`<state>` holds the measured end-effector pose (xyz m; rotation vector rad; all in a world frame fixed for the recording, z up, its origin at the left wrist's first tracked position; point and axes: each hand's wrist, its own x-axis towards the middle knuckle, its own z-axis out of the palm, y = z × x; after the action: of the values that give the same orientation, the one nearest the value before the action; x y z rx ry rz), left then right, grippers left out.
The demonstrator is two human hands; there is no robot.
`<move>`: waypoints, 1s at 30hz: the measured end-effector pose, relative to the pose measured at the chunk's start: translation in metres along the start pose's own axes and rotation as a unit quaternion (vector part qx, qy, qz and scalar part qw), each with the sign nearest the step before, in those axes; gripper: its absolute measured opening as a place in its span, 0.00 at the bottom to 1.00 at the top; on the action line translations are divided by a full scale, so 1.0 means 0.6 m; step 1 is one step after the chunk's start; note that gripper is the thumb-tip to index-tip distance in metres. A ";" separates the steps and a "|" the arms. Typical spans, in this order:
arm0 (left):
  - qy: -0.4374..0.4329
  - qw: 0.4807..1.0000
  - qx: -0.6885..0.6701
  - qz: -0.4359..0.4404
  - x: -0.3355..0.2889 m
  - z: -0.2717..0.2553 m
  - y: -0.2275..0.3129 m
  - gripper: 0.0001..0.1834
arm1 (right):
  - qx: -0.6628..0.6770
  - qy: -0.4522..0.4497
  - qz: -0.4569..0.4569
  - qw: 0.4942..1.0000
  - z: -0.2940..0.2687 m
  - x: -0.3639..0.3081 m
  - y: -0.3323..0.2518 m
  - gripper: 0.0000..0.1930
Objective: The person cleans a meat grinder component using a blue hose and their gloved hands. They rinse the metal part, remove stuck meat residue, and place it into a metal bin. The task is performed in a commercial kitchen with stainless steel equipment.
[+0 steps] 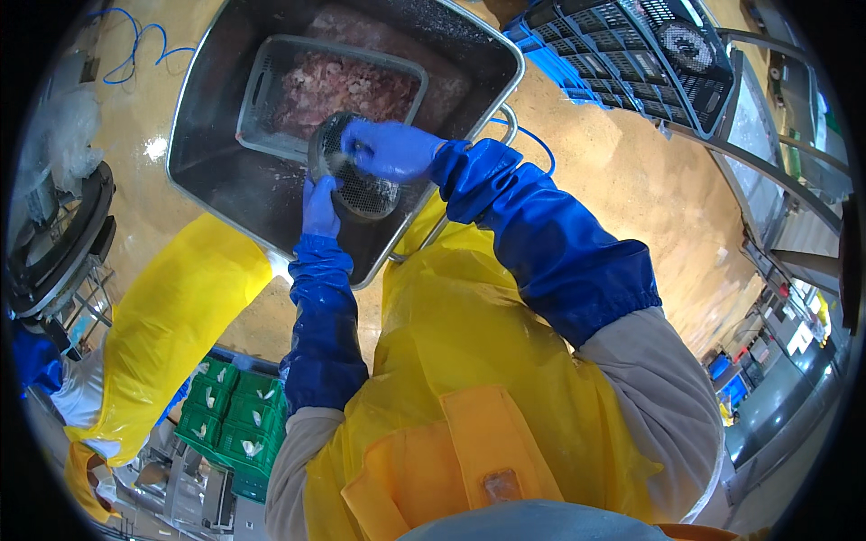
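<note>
Reporter: Who is at the centre of the frame?

Desk: A worker in a yellow apron (451, 316) and blue sleeves (573, 234) leans over a large dark tub (212, 162), both hands gloved in blue.

Reporter: And the piece being handled?

Desk: A dark perforated piece (370, 194), rounded at the edge, sits between the two hands, above the tub on the side nearest the worker. It partly overlaps a grey crate (250, 126) inside the tub, where pinkish chunks (316, 90) lie heaped.

Reporter: How do the hands stand?

Desk: The left hand (320, 207) is clamped on the near edge of the perforated piece. The right hand (392, 151) has its fingers bent against the upper part; whether they close on anything cannot be told from this angle.

Reporter: What surrounds the scene?

Desk: At upper right, a black crate (613, 59) with lattice sides holds a round mesh disc (687, 47), with a blue crate (559, 72) just beside it. At lower left, a co-worker (180, 307), also in yellow, stands near stacked green crates (248, 415). A thin blue hose (135, 41) curls over the tan floor (631, 180) at upper left.
</note>
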<state>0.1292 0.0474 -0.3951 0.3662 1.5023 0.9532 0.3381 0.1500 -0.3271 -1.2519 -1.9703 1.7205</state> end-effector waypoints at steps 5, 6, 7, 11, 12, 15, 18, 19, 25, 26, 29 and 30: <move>-0.015 1.000 -0.014 -0.002 0.002 0.001 0.001 0.26 | -0.027 0.006 0.026 0.999 0.010 0.009 0.001 0.17; -0.019 1.000 -0.014 0.000 0.002 0.001 0.004 0.27 | -0.006 0.037 0.038 0.999 0.013 0.009 0.005 0.16; -0.020 1.000 -0.021 0.001 0.001 0.002 0.005 0.28 | 0.014 0.069 0.049 0.996 0.016 0.010 0.010 0.16; -0.030 0.999 -0.028 0.010 -0.001 0.007 0.004 0.32 | -0.077 0.051 0.115 0.989 0.022 0.011 0.049 0.15; -0.032 0.999 -0.024 0.017 -0.004 0.009 0.008 0.33 | -0.056 0.082 0.125 0.987 0.020 0.014 0.056 0.15; -0.046 0.997 0.015 0.064 -0.006 0.022 0.025 0.34 | -0.014 0.101 0.101 0.990 0.012 0.005 0.067 0.16; -0.022 0.990 -0.080 0.115 -0.062 0.047 0.047 0.30 | -0.007 0.116 0.071 0.991 -0.009 -0.021 0.064 0.15; -0.031 0.990 -0.082 0.111 -0.068 0.052 0.064 0.30 | -0.010 0.124 0.061 0.990 -0.014 -0.030 0.065 0.15; -0.014 0.996 -0.017 0.085 0.023 0.032 0.017 0.30 | -0.036 0.010 0.057 0.998 0.022 -0.054 0.082 0.13; 0.042 0.995 -0.057 0.076 0.032 0.037 0.001 0.29 | -0.032 -0.021 0.082 0.996 0.016 -0.070 0.045 0.12; 0.038 0.993 -0.111 -0.024 0.029 0.018 -0.002 0.29 | -0.028 0.052 0.140 0.988 0.025 -0.090 0.081 0.13; 0.052 0.992 -0.108 -0.025 0.033 0.012 -0.003 0.29 | -0.041 0.074 0.164 0.983 0.013 -0.088 0.072 0.14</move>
<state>0.1323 0.0631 -0.4089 0.1229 1.4763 1.0962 0.3834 0.1040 -0.3502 -1.7633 -1.8459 1.6393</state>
